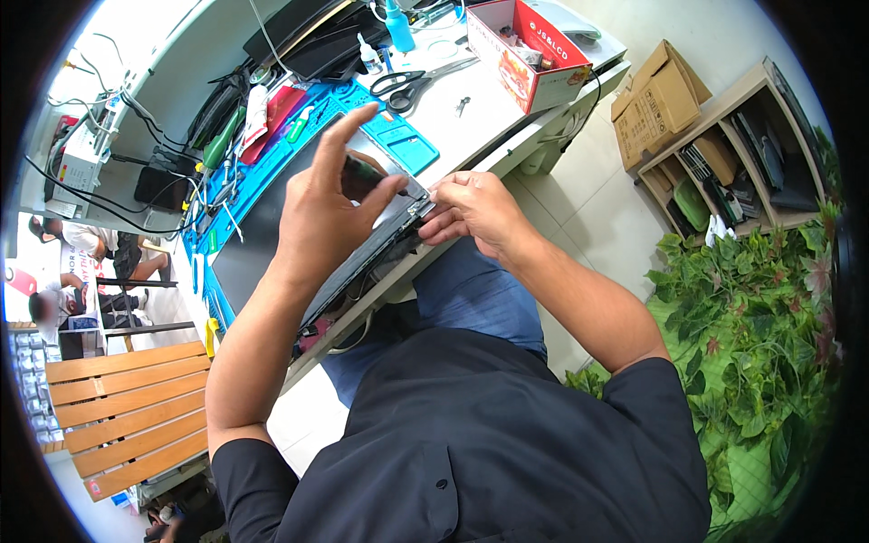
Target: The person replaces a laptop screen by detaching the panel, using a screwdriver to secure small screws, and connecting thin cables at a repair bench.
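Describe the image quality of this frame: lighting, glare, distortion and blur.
Head view: bright, even daylight; the white desk top left washes out with glare. Fisheye bends the desk edges and leaves a black rim. Left hand, right hand and the dark panel are fairly sharp; the foliage at the right softens.

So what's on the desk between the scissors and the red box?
In the head view, a small dark metal tool lies on the white desk between the scissors and the red box.

Hiding most of a dark green-handled tool (362, 175) inside the left hand (326, 204), tip unseen. Covering the laptop screen's (272, 237) near corner with the right hand (471, 213); red box (529, 50) contents too small to tell.
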A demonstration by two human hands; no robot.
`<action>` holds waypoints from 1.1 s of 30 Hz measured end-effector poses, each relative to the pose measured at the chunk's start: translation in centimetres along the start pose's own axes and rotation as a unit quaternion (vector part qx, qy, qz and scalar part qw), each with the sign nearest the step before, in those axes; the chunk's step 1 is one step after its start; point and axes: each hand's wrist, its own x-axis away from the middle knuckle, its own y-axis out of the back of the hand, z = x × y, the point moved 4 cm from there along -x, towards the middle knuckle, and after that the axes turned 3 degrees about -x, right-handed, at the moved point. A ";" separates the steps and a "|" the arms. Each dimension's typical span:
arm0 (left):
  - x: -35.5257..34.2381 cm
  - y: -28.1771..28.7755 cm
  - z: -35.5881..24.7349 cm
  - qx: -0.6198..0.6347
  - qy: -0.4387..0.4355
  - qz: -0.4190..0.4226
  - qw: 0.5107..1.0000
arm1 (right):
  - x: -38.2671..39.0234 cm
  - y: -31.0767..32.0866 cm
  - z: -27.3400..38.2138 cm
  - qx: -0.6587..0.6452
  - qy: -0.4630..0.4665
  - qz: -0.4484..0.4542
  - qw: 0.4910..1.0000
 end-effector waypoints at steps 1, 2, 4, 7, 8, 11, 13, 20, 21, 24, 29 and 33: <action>0.0 0.2 0.2 0.006 0.003 -0.020 1.000 | 0.1 0.1 0.0 0.000 -0.003 -0.001 1.000; 0.1 0.4 0.5 0.024 0.015 -0.024 0.999 | 0.3 0.1 0.1 0.009 -0.004 -0.002 1.000; 0.1 0.6 1.1 0.061 0.038 -0.034 0.997 | 0.8 0.2 0.5 0.028 -0.004 -0.004 1.000; 0.3 0.3 0.8 0.041 0.010 -0.036 0.998 | 1.1 0.6 0.5 0.051 0.030 -0.010 0.998; 0.3 0.1 0.5 0.028 -0.006 -0.037 0.999 | 1.1 0.5 0.5 0.064 0.042 -0.010 0.997; 0.4 -0.6 0.5 0.016 -0.007 -0.012 1.000 | 1.0 0.4 0.5 0.094 0.069 -0.013 0.993; 0.5 -0.7 0.7 0.024 -0.004 -0.012 1.000 | 0.9 0.2 0.5 0.102 0.073 -0.016 0.992; 0.2 -0.2 1.6 -0.032 -0.014 0.015 0.999 | 0.3 0.0 0.6 0.137 0.126 -0.009 0.983; 0.6 -0.1 1.6 -0.040 -0.026 0.025 0.999 | 0.7 -0.7 0.6 0.176 0.128 -0.019 0.976; 0.3 0.5 0.9 -0.046 -0.063 0.060 0.995 | 1.0 -1.6 0.8 0.208 0.133 -0.027 0.969; 0.1 0.3 0.2 -0.080 -0.095 0.086 0.989 | 0.9 -1.4 0.4 0.243 0.148 -0.005 0.959; -0.1 0.0 0.2 -0.119 -0.115 0.098 0.981 | 0.6 -1.2 0.4 0.234 0.141 0.005 0.962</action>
